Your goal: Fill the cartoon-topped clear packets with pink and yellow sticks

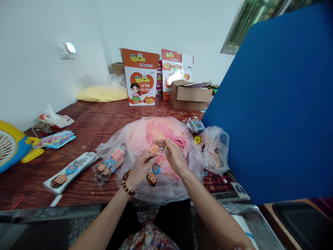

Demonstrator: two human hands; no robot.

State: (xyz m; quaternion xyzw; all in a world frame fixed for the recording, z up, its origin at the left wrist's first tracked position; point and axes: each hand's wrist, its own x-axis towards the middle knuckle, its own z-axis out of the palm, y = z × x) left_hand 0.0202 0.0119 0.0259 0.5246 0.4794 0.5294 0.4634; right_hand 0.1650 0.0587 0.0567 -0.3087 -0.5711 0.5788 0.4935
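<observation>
The stick bundle [158,163] is gripped by both hands: left hand [140,167] underneath, right hand [174,157] pinching the top. It is held over the plastic bag [130,139] on the worktop [88,121], probably so loose sticks are caught.

Two hands are showing, the left hand [140,168] and the right hand [174,158], sharing one stick bundle [158,163]. Two orange boxes [141,78] [170,71], two clear bags [130,139] [217,147] and one open brown carton [191,94] are sitting on the bench [88,125].

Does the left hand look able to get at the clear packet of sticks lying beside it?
Probably yes: the clear packet of sticks lies just beside the left hand, nothing between, though that hand grips the stick bundle.
</observation>
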